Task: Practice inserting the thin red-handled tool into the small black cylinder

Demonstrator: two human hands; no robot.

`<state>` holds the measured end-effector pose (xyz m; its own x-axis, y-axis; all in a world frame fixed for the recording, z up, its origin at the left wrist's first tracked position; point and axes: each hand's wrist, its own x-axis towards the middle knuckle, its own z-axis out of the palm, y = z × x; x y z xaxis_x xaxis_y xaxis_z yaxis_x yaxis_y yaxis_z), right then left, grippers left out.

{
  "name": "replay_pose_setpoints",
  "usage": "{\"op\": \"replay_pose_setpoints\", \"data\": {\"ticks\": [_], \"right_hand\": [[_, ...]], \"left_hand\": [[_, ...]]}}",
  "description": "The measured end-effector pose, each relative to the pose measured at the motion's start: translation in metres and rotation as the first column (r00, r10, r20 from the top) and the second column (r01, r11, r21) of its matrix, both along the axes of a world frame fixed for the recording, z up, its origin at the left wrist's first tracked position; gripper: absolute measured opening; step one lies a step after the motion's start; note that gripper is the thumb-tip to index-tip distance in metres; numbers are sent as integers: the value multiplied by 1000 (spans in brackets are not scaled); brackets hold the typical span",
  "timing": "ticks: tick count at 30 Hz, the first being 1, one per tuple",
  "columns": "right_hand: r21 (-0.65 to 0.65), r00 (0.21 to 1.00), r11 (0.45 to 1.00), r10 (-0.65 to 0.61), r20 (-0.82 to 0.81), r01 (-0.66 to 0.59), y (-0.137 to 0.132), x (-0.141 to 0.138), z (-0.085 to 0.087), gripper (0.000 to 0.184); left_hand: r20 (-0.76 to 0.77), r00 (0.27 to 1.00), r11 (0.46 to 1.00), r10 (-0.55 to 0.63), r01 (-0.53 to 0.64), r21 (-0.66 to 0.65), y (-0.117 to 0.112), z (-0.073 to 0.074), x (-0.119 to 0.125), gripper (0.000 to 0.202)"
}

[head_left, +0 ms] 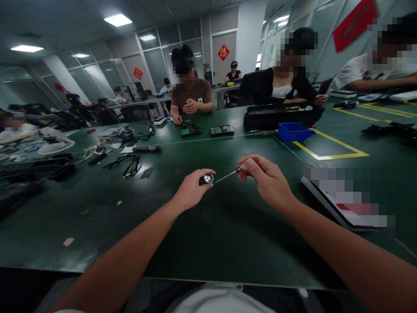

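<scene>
- Left hand (192,189): fingers curled closed around a small dark cylindrical part (206,178), its round silvery end face turned toward the right hand. The part is held up off the green table (228,234), not resting on it.
- Right hand (265,180): thumb and forefinger pinched closed on the reddish handle of a slim screwdriver (231,174); the thin metal shaft runs left, its tip at or just short of the part's end face. Contact cannot be told at this size.
- Landmark: the cylindrical part, near the middle of the table, in front of the wearer.
- Right of the part, lying on the table: a flat white-edged panel (329,202), its surface blurred.
- Beyond the part to the right, well apart: blue bin (295,131), a long black case (280,115) behind it, yellow floor-style tape lines (335,152).
- Beyond the part, straight ahead: circuit boards (208,130) in front of a seated person in a brown shirt (192,95).
- Beyond the part to the left: loose black cables (130,165), a dark pen-like tool (146,148).
- Risk, judged: both items are held in mid-air with nothing bracing them, so the fine tip could skate off the face and jab the left fingers.
- Risk, judged: a freed small fastener could drop and be lost against the dark table.
</scene>
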<state>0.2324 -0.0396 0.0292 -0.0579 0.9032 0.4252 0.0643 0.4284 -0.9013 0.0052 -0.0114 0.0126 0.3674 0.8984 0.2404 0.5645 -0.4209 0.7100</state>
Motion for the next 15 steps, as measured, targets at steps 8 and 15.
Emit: {"op": "replay_pose_setpoints", "data": {"ticks": [8, 15], "right_hand": [[12, 981, 999, -41, 189, 39, 2, -1, -7, 25], [40, 953, 992, -124, 276, 117, 0, -1, -2, 26]], "left_hand": [[44, 999, 999, 2, 0, -36, -5, -5, 3, 39], [54, 998, 1000, 10, -9, -12, -4, -6, 3, 41]]}}
